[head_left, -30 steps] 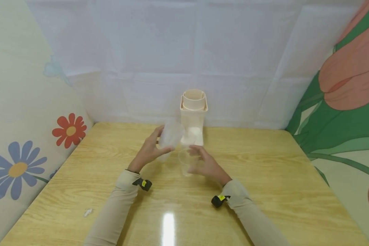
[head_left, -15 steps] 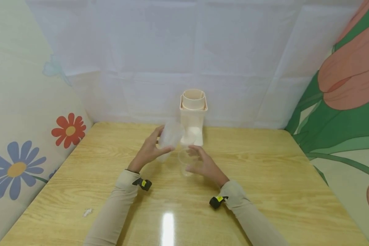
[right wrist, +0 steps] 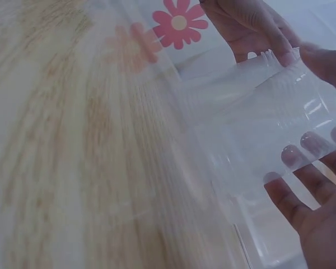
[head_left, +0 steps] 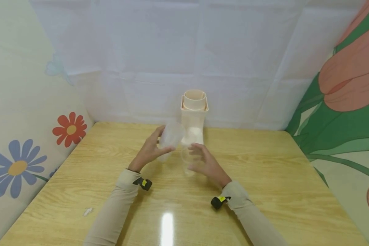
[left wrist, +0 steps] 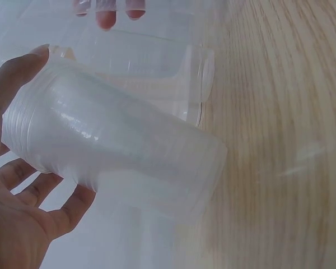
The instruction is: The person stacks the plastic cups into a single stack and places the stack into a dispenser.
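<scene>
In the head view my left hand (head_left: 149, 150) grips a stack of nested clear plastic cups (head_left: 172, 135), tilted above the table. In the left wrist view, my thumb and fingers lie round the ridged rim end of the stack (left wrist: 117, 134), with its base end pointing right. My right hand (head_left: 210, 167) holds a single clear plastic cup (head_left: 187, 162), just right of and below the stack. Seen in the right wrist view, curled fingertips (right wrist: 311, 143) press against the side of this transparent cup (right wrist: 241, 145), and the thumb lies across from them.
Behind the hands, a cream plastic holder (head_left: 192, 118) with a round open tube on top stands at the back of the wooden table (head_left: 258, 177). A white cloth (head_left: 141, 68) hangs behind it. A small whitish mark (head_left: 87, 212) shows at the table's front left.
My right hand has shifted very slightly to the right with the single cup. The left hand and the stack hold nearly still.
</scene>
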`<control>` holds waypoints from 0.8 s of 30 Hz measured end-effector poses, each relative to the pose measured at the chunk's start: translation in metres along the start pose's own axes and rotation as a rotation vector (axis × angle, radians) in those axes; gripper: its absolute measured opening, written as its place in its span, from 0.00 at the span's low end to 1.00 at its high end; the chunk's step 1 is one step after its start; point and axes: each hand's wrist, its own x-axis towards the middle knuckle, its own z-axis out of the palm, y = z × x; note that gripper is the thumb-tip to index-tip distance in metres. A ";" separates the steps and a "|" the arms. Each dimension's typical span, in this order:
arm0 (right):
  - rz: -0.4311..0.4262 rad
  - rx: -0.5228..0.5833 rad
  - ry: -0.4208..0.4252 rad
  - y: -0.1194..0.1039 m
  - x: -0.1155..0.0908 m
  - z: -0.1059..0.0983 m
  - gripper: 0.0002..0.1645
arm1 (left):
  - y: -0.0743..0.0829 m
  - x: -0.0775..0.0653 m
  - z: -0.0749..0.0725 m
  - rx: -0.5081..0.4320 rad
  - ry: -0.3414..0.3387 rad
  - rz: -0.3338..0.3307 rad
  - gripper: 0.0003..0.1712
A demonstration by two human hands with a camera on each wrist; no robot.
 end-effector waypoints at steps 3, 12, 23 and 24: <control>-0.019 0.005 0.000 0.010 0.002 -0.003 0.46 | -0.011 0.002 0.002 0.003 0.006 0.006 0.49; -0.060 0.013 0.005 0.023 0.005 -0.007 0.47 | -0.035 0.005 0.005 -0.006 0.014 0.014 0.52; -0.088 -0.026 0.011 0.024 0.003 -0.012 0.46 | -0.036 0.003 0.005 0.017 0.000 0.031 0.51; -0.089 -0.034 0.015 0.023 0.003 -0.013 0.46 | -0.036 0.004 0.005 0.021 -0.001 0.026 0.51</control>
